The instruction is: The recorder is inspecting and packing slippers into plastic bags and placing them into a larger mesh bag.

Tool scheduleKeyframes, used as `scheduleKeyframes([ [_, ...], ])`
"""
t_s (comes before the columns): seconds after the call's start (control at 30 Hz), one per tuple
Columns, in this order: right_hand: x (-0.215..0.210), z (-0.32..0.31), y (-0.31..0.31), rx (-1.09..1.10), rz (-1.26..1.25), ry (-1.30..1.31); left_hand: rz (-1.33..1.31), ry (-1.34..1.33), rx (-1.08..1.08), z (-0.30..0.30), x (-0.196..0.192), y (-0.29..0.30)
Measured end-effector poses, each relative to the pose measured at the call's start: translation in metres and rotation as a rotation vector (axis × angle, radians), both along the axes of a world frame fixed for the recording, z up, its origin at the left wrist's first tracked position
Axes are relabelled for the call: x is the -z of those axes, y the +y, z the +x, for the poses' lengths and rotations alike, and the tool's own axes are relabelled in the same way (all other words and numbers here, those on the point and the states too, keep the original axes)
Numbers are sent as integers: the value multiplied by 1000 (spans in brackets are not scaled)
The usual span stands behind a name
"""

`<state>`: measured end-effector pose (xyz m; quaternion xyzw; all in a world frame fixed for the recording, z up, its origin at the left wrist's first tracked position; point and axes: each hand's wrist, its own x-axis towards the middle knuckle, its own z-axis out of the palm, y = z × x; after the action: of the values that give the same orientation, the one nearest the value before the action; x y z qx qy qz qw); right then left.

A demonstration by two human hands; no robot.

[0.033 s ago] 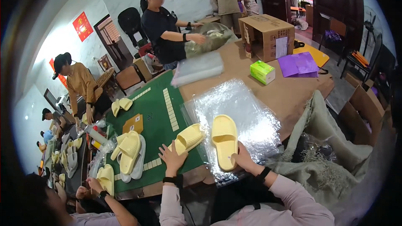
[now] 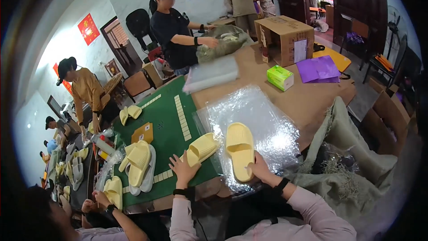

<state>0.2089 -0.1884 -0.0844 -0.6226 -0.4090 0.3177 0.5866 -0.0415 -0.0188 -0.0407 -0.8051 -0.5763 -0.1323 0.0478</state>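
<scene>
Two pale yellow slippers lie before me. One slipper [image 2: 240, 151] rests on a stack of clear plastic bags [image 2: 272, 116], toe away from me. My right hand [image 2: 262, 168] grips its heel at the right side, thumb on top; the other fingers are mostly hidden. The other slipper [image 2: 201, 148] lies tilted across the edge between the green mat and the bags. My left hand [image 2: 183, 170] is spread with fingers apart against its heel end, touching but not wrapped round it.
The green mat [image 2: 171, 127] holds more yellow slippers [image 2: 139, 163], a grey-white pair and rows of small tiles. A cardboard box [image 2: 285, 40], green tissue pack [image 2: 280, 77] and purple sheet [image 2: 319, 69] stand beyond. A woven sack [image 2: 347, 169] sags at right. Co-workers stand around; one sits close at left.
</scene>
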Motion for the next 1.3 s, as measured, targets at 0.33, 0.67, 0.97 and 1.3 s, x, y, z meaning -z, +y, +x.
scheduleKeyframes([
  [0.33,-2,24,28,121,-25,0,-306,7,251,-20,-19,-2],
  [0.67,-62,2,6,-91,88,852,-487,-1235,136,17,-56,-115],
  [0.97,-77,45,-21,202,118,523,-729,-1672,287,122,-34,-152],
  [1.3,-31,94,-35,387,-38,303,-745,-1635,225,151,10,-150],
])
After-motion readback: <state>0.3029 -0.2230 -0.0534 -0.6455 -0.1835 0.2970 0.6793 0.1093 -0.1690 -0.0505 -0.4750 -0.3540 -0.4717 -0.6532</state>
